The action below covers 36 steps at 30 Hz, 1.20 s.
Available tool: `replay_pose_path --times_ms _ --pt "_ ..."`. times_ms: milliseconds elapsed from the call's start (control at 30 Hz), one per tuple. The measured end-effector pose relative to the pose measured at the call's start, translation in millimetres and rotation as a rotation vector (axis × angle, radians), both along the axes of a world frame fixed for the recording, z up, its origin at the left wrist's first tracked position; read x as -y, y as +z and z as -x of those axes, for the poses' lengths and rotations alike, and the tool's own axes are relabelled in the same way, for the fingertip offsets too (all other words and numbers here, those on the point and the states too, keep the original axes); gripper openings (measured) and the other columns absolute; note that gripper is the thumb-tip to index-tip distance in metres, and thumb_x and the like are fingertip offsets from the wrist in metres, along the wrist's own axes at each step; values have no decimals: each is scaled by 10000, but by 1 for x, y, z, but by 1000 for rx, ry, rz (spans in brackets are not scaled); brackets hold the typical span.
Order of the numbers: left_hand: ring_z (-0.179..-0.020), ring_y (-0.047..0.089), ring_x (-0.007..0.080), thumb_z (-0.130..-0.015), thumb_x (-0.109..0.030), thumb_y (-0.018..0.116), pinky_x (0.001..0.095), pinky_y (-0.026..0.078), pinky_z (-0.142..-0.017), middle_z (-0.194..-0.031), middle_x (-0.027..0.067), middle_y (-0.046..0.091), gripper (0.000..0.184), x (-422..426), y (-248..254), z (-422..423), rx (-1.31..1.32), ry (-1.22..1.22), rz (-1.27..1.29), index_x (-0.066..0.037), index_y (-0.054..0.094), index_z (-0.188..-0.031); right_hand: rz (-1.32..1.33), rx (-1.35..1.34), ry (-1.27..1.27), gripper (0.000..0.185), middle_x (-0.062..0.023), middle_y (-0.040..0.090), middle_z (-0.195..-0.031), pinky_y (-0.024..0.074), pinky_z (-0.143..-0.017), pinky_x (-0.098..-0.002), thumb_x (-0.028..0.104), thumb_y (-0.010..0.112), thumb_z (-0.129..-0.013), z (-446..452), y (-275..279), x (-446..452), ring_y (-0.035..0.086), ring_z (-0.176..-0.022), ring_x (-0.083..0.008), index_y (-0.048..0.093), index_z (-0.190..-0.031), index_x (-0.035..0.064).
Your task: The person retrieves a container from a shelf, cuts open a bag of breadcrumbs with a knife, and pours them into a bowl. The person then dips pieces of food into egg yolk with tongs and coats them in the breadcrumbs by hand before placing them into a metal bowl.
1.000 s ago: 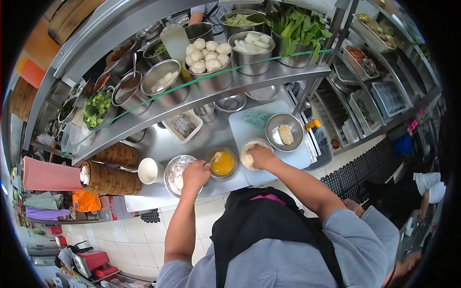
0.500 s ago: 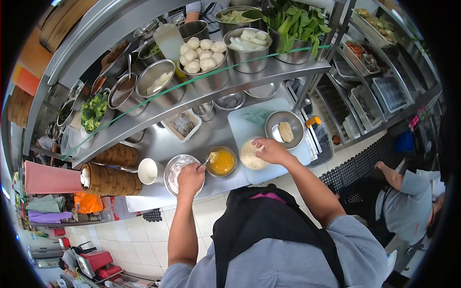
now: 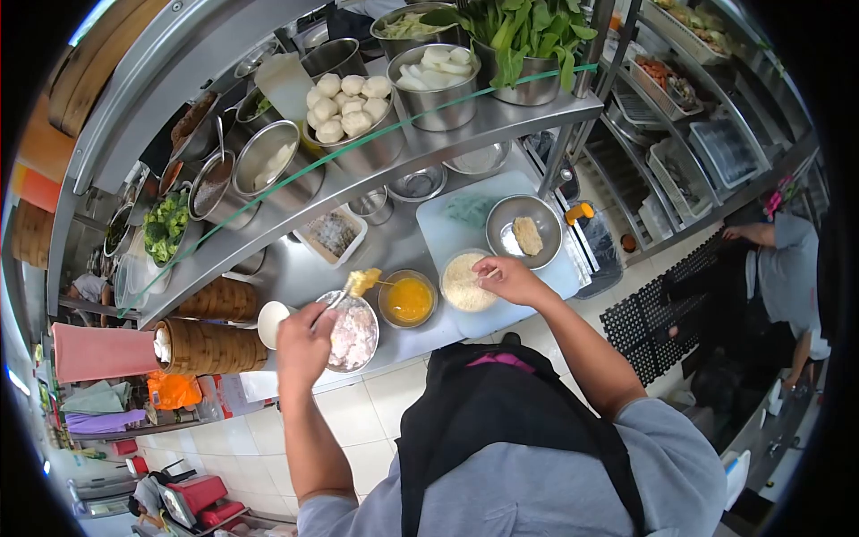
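Presently the left hand (image 3: 302,347) grips a utensil (image 3: 338,298), its long axis slanting forward-right to a yellow-coated piece (image 3: 362,283) near the white-powder bowl (image 3: 377,333) and yellow-liquid bowl (image 3: 384,304), while the right hand (image 3: 514,282) curls at the crumb bowl (image 3: 442,281), its hold unclear.

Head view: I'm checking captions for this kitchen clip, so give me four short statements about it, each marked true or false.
1. The left hand holds a utensil with a yellow-coated piece at its end. True.
2. The right hand is in the broccoli. False: it is at the pale crumbs.
3. The yellow liquid stands between the crumbs and the white powder. True.
4. The steel bowl on the cutting board is empty. False: it holds a coated piece.
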<state>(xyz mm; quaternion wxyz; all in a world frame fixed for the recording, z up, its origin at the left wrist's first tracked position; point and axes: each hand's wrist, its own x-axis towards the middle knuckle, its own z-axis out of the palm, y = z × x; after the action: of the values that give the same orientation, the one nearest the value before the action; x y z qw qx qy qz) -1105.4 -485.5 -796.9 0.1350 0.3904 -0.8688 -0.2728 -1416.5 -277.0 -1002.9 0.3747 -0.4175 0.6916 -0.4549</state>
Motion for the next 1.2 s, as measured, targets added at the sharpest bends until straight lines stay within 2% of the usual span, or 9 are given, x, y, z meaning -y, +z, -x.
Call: replay_pose_path --times_ms 167,267,400,533,667,967,1033,1133,1200 --pt "-593 540 180 -916 -150 688 334 443 -590 -686 150 640 208 -11 60 -5 -10 25 27 48 709 -975 -7 76 -27 320 -63 671 -1024 529 -799 -283 170 713 -904 -2 12 -2 633 -862 -114 674 -1183 18" --pt "-592 544 185 -916 -155 690 340 445 -592 -686 151 642 210 -9 41 -3 -6 -6 -18 46 710 -975 -9 119 -39 327 -72 683 -1021 536 -815 -296 180 709 -899 -3 14 -2 653 -892 -128 677 -1176 9" --pt "-763 680 369 -904 -190 671 419 512 -725 -851 222 710 217 7 -71 2 56 -30 -91 -4 739 -994 24 85 -39 313 -77 685 -999 536 -825 -294 174 708 -901 -5 13 -3 655 -915 -133 680 -1159 -1" --pt "-823 682 412 -901 -231 656 448 526 -792 -891 234 720 246 5 -176 3 95 49 -154 -27 757 -993 41 65 -50 296 -79 686 -985 536 -831 -295 170 701 -904 -3 6 -4 657 -926 -137 684 -1146 1" --pt "-816 694 393 -896 -231 662 437 529 -795 -877 234 720 249 7 -168 5 91 106 -115 -23 760 -991 35 78 -46 298 -78 686 -996 535 -829 -290 170 696 -906 6 6 -7 657 -923 -128 679 -1151 1" --pt "-748 661 272 -890 -233 681 377 508 -740 -828 177 717 283 -9 -47 49 18 -58 -283 33 735 -971 70 81 -93 298 -65 693 -1013 533 -837 -281 151 696 -904 32 35 4 653 -916 -122 673 -1160 -1" --pt "-727 606 199 -890 -230 685 341 489 -728 -810 145 704 286 -19 -48 68 6 -135 -434 34 733 -990 152 22 -112 299 -67 704 -1038 536 -835 -288 159 695 -906 36 36 8 656 -904 -131 676 -1159 -1" --pt "-781 667 254 -894 -292 681 373 503 -757 -824 180 715 327 -25 -93 97 22 -130 -666 12 752 -988 147 -14 -122 299 -76 711 -1013 535 -835 -292 172 696 -907 38 37 15 658 -888 -141 683 -1157 8" --pt "-812 685 270 -906 -322 659 389 513 -766 -843 176 721 339 -24 -154 114 102 -225 -495 -7 755 -989 124 -50 -123 295 -94 716 -999 537 -842 -308 171 688 -902 37 22 21 670 -889 -174 686 -1151 13"
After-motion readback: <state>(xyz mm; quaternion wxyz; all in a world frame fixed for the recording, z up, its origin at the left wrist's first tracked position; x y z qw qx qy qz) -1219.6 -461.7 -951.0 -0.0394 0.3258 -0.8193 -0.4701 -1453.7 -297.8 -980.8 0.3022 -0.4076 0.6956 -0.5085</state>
